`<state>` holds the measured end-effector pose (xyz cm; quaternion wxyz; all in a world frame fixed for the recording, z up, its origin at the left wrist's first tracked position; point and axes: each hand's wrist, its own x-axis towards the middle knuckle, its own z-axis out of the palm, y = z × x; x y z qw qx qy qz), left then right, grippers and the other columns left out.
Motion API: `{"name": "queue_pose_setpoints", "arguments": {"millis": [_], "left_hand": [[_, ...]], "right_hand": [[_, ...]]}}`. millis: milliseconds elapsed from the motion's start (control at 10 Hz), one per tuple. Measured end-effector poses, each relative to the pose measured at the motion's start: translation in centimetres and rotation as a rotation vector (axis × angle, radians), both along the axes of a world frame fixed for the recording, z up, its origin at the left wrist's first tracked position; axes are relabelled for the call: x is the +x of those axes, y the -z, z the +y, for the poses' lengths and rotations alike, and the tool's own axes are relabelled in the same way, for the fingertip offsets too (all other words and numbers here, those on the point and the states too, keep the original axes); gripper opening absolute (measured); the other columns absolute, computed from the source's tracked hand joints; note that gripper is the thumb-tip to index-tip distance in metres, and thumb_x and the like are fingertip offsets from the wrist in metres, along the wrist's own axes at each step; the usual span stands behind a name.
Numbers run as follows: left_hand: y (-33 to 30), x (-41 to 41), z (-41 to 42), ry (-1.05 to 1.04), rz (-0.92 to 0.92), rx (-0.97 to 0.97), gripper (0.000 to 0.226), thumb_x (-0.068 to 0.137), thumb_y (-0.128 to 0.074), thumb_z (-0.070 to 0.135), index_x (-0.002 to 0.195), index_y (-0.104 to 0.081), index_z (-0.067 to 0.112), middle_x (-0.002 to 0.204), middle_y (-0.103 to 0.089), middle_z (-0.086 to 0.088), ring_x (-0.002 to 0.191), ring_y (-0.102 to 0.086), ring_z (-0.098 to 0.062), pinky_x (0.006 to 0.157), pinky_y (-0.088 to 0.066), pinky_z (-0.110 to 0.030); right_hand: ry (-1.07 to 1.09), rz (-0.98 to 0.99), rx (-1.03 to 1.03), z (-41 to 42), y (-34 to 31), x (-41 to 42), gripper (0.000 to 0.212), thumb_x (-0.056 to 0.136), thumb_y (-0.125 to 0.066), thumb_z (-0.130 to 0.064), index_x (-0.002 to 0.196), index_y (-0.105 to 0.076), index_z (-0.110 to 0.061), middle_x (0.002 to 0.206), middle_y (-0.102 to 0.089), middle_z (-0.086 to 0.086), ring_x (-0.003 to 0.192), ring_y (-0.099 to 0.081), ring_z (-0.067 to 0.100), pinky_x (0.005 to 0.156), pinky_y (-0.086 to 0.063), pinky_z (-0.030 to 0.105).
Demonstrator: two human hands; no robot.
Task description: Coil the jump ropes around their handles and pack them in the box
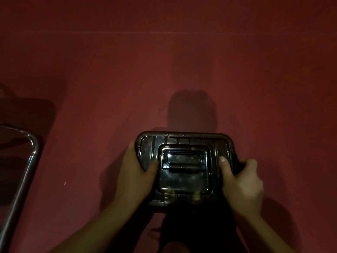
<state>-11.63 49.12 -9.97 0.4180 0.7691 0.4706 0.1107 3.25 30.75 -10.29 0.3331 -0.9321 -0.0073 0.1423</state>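
A dark red carpeted floor fills nearly the whole frame, dimly lit, with a faint pale line running across it near the top and a soft shadow just above the middle. In the lower middle of the frame sits the box, a dark, smoky, see-through plastic case with rounded corners and its lid on; the ribbed lid carries a recessed panel with a fold-down carry handle lying flat across it. What lies inside shows only as blurred yellowish patches through the plastic, too dim to name, so no jump rope can be made out. At the left edge of the frame, from the middle down to the bottom, a curved chrome tube frame catches the light. The left hand grips the box's left side, thumb on top of the lid and fingers curled round the edge. The right hand grips the right side, thumb pressed on the lid and fingers wrapped over a dark latch on that side. Both forearms come up from the bottom edge of the frame.
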Motion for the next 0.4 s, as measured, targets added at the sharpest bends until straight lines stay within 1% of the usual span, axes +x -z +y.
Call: {"name": "queue_pose_setpoints", "arguments": {"millis": [100,200,300,400], "left_hand": [[-1.4,1.7,-2.4,0.201,0.123,0.118,0.103,0.066,-0.066,0.060,0.152,-0.015,0.033,0.161,-0.016,0.007,0.151,-0.005,-0.017,0.121,-0.010,-0.051],[-3.2,4.6,-5.7,0.346,-0.096,0.057,0.090,0.071,-0.074,0.051,0.146,-0.028,0.037,0.150,-0.030,0.017,0.146,-0.019,-0.004,0.120,-0.022,-0.029],[-4.2,9.5,-9.6,0.475,-0.170,-0.078,0.062,0.079,-0.076,0.040,0.135,-0.050,0.035,0.130,-0.053,0.023,0.120,-0.049,0.009,0.101,-0.039,-0.011],[-4.1,15.4,-14.0,0.543,-0.181,-0.241,0.031,0.084,-0.074,0.027,0.114,-0.065,0.025,0.099,-0.066,0.015,0.085,-0.060,0.011,0.074,-0.045,-0.005]], "right_hand": [[0.063,0.108,0.195,-0.4,0.3,0.4,0.032,0.083,-0.068,-0.048,0.096,-0.052,-0.023,0.078,-0.064,-0.005,0.078,-0.065,0.025,0.072,-0.049,0.035],[0.134,0.323,0.498,-1.5,0.0,1.0,0.015,0.087,-0.069,-0.034,0.092,-0.064,-0.020,0.078,-0.073,-0.002,0.071,-0.070,0.012,0.065,-0.056,0.030],[0.158,0.470,0.682,-4.9,0.0,2.0,0.027,0.091,-0.063,-0.036,0.076,-0.065,-0.013,0.064,-0.064,0.004,0.055,-0.058,0.016,0.055,-0.047,0.027],[0.232,0.408,0.716,-9.3,0.8,4.5,0.038,0.082,-0.065,-0.053,0.073,-0.067,-0.016,0.065,-0.058,0.009,0.062,-0.048,0.022,0.063,-0.039,0.039]]}}
